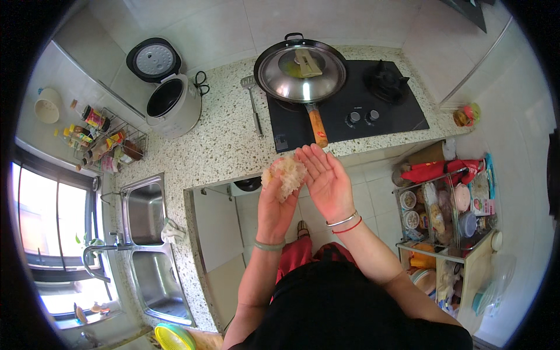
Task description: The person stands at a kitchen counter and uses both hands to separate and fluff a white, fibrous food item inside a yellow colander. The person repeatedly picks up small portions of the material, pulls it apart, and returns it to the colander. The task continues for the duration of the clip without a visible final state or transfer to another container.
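Observation:
My left hand [276,201] holds up a pale, ruffled clump of white fungus [290,178], its fingers and thumb closed around the left side. Close against the clump's right side is my right hand [327,184], palm up and fingers stretched out, holding nothing. Both hands are in front of the counter's near edge. Just beyond them, the wooden handle [317,125] of a wok points toward me. The wok stands on the black hob under a domed steel lid [304,85] with a glass centre.
A spatula [252,105] lies left of the hob [350,131]. Farther left stands a rice cooker [181,116] with its lid raised. The double sink [143,201] and a bottle rack [125,140] are at the left. A loaded shelf rack [446,248] stands at the right.

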A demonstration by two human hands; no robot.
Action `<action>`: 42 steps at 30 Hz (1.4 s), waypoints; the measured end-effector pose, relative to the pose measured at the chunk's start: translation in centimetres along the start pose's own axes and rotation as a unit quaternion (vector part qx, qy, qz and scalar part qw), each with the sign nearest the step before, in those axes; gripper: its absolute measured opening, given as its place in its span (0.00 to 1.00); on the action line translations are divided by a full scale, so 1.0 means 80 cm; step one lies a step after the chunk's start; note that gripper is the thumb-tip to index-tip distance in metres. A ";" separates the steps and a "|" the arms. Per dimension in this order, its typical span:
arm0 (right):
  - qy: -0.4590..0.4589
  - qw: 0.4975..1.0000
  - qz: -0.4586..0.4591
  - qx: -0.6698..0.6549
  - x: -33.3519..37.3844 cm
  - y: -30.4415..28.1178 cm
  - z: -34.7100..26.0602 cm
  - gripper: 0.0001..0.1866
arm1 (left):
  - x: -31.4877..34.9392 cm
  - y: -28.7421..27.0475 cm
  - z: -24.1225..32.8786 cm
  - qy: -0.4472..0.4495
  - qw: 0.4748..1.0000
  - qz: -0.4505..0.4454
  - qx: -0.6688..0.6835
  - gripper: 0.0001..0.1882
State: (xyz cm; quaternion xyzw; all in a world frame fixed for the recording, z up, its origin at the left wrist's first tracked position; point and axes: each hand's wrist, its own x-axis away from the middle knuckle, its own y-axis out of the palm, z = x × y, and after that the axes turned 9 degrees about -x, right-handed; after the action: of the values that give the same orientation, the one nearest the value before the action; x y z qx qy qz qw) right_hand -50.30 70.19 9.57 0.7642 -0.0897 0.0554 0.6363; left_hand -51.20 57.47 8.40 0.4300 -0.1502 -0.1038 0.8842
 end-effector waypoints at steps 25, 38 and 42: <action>0.150 0.988 -0.047 0.008 0.024 -0.007 -0.041 0.19 | 0.057 0.037 -0.052 0.131 0.988 0.074 0.024 0.22; 0.368 0.924 -0.097 0.044 0.113 0.024 0.183 0.20 | 0.252 -0.069 0.043 0.334 0.924 0.172 0.070 0.21; 0.432 0.895 -0.102 0.042 0.167 0.029 0.286 0.20 | 0.341 -0.121 0.084 0.381 0.897 0.214 0.069 0.22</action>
State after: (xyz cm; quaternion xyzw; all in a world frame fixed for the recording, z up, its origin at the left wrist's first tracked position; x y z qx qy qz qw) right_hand -38.42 46.42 10.25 0.6960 0.2747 0.3190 0.5817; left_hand -28.67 38.14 9.46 0.4543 0.1028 0.2697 0.8428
